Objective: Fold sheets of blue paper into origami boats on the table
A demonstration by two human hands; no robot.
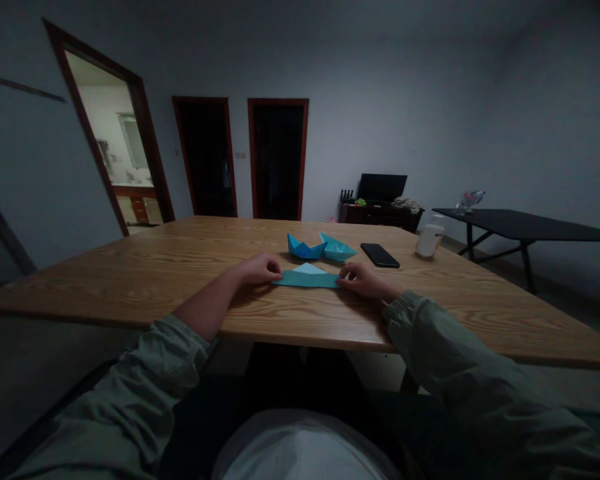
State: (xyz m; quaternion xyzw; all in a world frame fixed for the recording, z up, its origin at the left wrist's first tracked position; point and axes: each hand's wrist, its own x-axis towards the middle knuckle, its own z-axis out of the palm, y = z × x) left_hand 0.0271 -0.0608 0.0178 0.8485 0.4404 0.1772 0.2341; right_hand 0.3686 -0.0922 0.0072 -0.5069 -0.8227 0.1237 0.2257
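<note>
A folded sheet of teal paper (307,279) lies low over the wooden table, a long band along its front and a paler triangular peak behind. My left hand (261,269) pinches the band's left end between thumb and fingers. At the right end, my right hand (364,280) grips the paper the same way. Just beyond the sheet sit two folded paper boats, a deeper blue one (305,249) on the left and a light turquoise one (338,249) touching or nearly touching it on the right.
Right of the boats a black phone (379,255) lies flat on the wooden table (130,280). A white bottle (430,239) stands near the table's right edge. Farther off are a black table (525,223) and a television (382,187) on a low cabinet.
</note>
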